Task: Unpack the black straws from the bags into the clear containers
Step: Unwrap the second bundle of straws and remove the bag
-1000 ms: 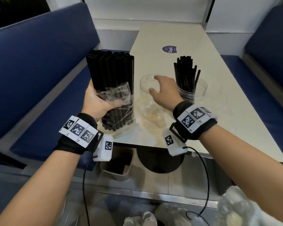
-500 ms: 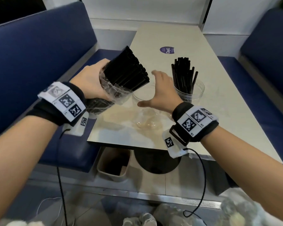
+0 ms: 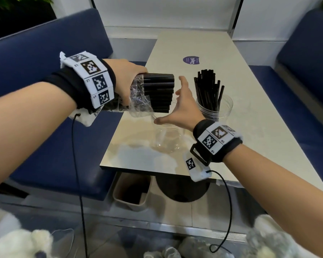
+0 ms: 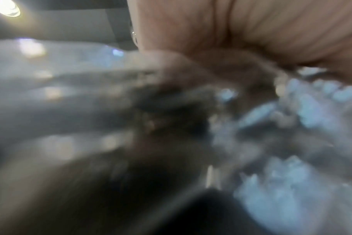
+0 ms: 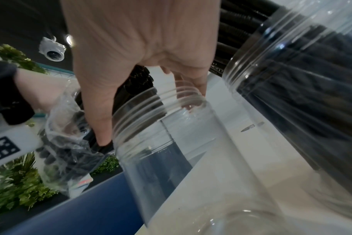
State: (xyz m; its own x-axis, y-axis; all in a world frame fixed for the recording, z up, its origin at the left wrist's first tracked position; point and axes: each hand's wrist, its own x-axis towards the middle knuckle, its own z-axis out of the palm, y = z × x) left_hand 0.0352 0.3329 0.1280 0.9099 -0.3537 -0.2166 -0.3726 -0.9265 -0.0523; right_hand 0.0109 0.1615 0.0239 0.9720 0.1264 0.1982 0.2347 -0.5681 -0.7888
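My left hand (image 3: 131, 79) grips a thick bundle of black straws (image 3: 158, 92), still half inside its crumpled clear bag (image 3: 140, 101). The bundle lies level in the air, its bare ends pointing right. My right hand (image 3: 181, 103) is spread open, palm facing those ends; in the right wrist view its thumb (image 5: 103, 136) lies against the straws. Right below stands an empty clear container (image 3: 168, 135) (image 5: 171, 135). A second clear container (image 3: 214, 107) (image 5: 301, 79) beside it holds upright black straws (image 3: 207, 88). The left wrist view is blurred: palm (image 4: 251, 31) and shiny plastic only.
Both containers stand near the front left of a pale table (image 3: 250, 90) with a purple sticker (image 3: 191, 60) further back. Blue benches (image 3: 35, 71) flank both sides. A beige bin (image 3: 131, 192) sits under the table's front edge. Crumpled plastic (image 3: 168, 252) lies low in front.
My left hand lifted the bagged bundle off the table and tipped it from upright to level. My right hand left the empty container's rim and rose, spread, to the straw ends.
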